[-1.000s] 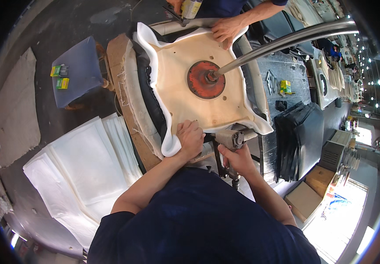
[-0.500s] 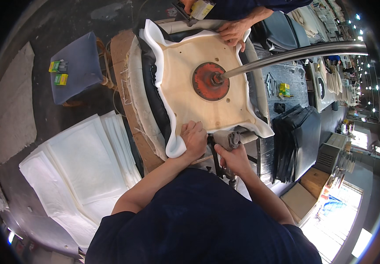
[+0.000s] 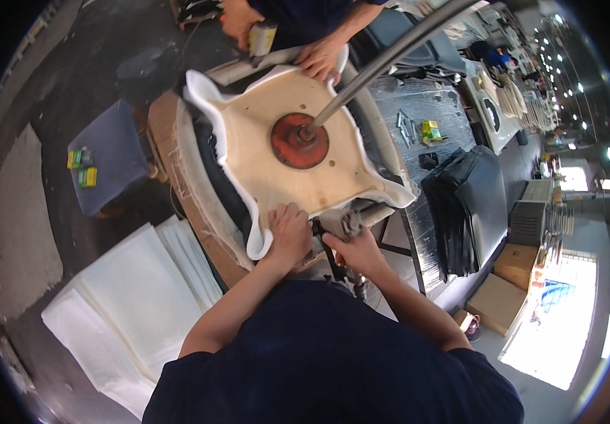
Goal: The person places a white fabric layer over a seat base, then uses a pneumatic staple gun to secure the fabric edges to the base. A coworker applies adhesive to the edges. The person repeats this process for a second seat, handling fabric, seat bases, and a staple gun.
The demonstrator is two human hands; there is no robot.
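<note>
A pale wooden seat board (image 3: 283, 169) lies with white foam padding (image 3: 209, 106) and a black cover (image 3: 231, 177) around its rim. My left hand (image 3: 292, 233) is closed over the near edge, its curled fingertips on the wood; the cover there is hidden under it. My right hand (image 3: 354, 251) grips a metal staple gun (image 3: 340, 223), whose head is at the near edge just right of my left hand. A metal rod (image 3: 368, 81) ends in a red round plate (image 3: 299, 141) on the board's middle.
Opposite me, a co-worker's hand (image 3: 319, 60) rests on the far edge; their other hand (image 3: 240, 21) holds another staple gun (image 3: 262, 37). White sheets (image 3: 128, 297) are stacked left. Black sheets (image 3: 471, 212) and a small box (image 3: 430, 131) lie on the right-hand table (image 3: 389, 106).
My view has turned, so the seat appears farther left and lower. The co-worker's staple gun has come nearer the far left corner. Both my hands keep their places at the near edge.
</note>
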